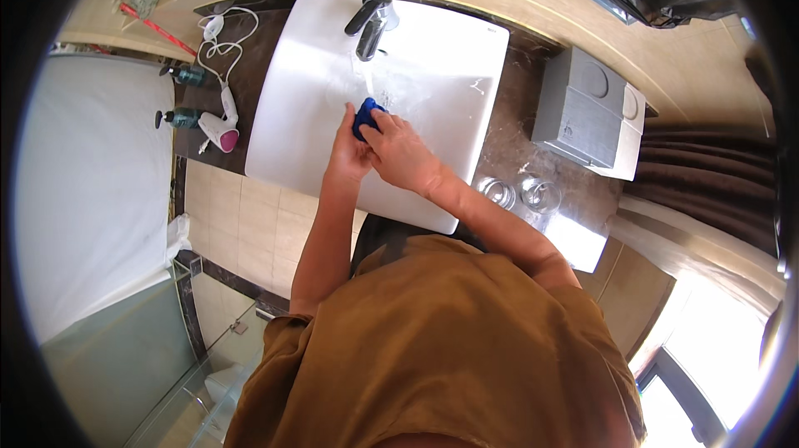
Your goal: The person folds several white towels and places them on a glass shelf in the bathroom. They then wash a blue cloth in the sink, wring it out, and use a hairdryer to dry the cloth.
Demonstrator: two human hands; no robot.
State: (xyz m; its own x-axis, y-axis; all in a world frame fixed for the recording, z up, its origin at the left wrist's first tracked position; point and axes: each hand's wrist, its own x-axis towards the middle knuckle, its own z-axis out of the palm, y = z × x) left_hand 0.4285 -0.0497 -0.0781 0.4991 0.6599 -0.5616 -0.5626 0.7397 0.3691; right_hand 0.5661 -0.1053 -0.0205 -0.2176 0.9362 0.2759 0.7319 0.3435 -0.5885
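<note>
Both of my hands are over the white washbasin (299,130), around a small wad of blue cloth (362,119). My left hand (348,151) cups it from the left and below, thumb raised. Over its right side lie the fingers of my right hand (399,148), gripping the wad. Water (368,81) runs from the chrome mixer tap (371,30) just beyond the cloth. Part of the cloth is hidden by my fingers.
A white hair dryer (220,131) with its cord and two pump bottles (184,117) (190,75) stand left on the dark counter. Grey boxes (577,117) and two clear glasses (497,192) (540,194) are on the right.
</note>
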